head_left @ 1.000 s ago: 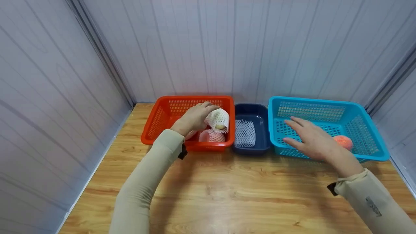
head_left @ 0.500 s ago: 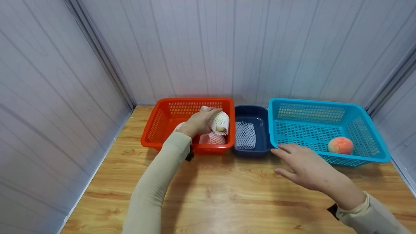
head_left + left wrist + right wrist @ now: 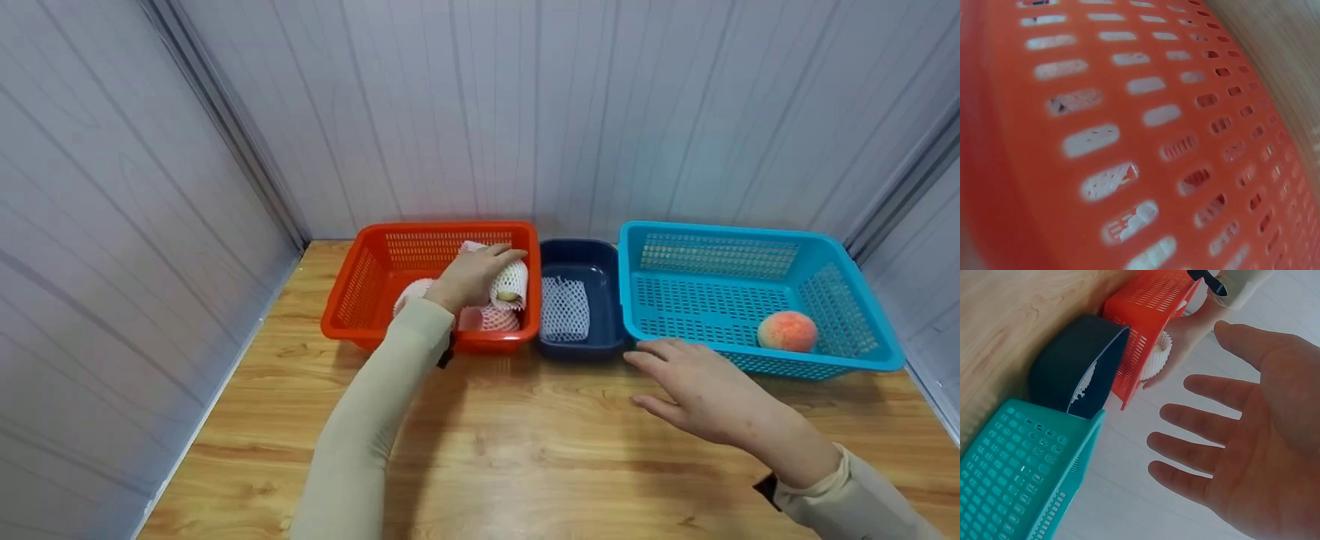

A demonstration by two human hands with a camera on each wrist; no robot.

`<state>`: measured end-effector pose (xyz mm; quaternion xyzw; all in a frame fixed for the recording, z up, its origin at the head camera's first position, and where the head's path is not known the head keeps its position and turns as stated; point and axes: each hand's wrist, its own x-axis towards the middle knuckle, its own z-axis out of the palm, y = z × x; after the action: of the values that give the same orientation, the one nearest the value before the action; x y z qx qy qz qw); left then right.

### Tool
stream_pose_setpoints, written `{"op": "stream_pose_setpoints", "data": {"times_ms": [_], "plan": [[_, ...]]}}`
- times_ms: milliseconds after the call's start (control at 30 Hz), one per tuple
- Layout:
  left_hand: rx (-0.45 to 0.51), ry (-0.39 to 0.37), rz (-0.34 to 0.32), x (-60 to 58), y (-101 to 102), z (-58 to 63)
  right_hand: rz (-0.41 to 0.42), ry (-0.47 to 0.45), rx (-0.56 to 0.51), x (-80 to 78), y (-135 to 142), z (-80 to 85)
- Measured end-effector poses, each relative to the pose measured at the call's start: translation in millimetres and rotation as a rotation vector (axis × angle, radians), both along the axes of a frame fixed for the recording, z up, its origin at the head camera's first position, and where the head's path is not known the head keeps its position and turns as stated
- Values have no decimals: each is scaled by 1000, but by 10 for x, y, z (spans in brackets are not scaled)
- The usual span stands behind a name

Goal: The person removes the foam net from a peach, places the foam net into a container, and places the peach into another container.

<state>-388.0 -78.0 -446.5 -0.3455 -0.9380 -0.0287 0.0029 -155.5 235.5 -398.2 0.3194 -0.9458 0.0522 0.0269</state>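
My left hand (image 3: 471, 277) reaches into the red basket (image 3: 341, 322) and holds a pale fruit in a white foam net (image 3: 511, 286), its fingers over the top and far side. Beneath it lies another fruit in a pinkish foam net (image 3: 499, 319), and a further netted fruit (image 3: 411, 291) sits to the left of the wrist. The left wrist view is filled by the basket's slotted wall (image 3: 1129, 112), so the fingers are hidden there. My right hand (image 3: 705, 394) hovers before the blue basket (image 3: 750, 360), fingers spread and palm bare in the right wrist view.
A dark blue basin (image 3: 600, 300) stands between the two baskets with a flattened white foam net (image 3: 565, 309) inside. One unwrapped peach (image 3: 787, 331) sits at the blue basket's front right. Panelled walls (image 3: 480, 112) close off the wooden table (image 3: 525, 450) behind and at the sides.
My left hand has moved right and lower over the white-netted fruit. My right hand has drawn back from above the blue basket to in front of it, bringing the peach into full view.
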Motion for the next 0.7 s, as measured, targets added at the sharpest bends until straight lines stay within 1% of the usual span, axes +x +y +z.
{"op": "stream_pose_setpoints", "data": {"times_ms": [67, 133, 233, 400, 567, 633, 700], "plan": [[-12, 8, 3, -5, 3, 6, 2, -6, -1, -7, -6, -9], [-1, -2, 11, -12, -1, 12, 4, -9, -4, -11, -6, -18], [48, -30, 27, -34, -32, 18, 2, -16, -5, -12, -2, -21], [144, -40, 42, -36, -103, 43, -4, -33, 2, -14, -3, -25], [292, -89, 68, 36, -171, 99, -5, -37, 6, -18, -1, -45], [359, -97, 65, 75, -194, 130, -10, -44, 6, -15, 4, -52], [418, -84, 46, 122, -217, 165, -12, -50, 5, -11, 10, -60]]}}
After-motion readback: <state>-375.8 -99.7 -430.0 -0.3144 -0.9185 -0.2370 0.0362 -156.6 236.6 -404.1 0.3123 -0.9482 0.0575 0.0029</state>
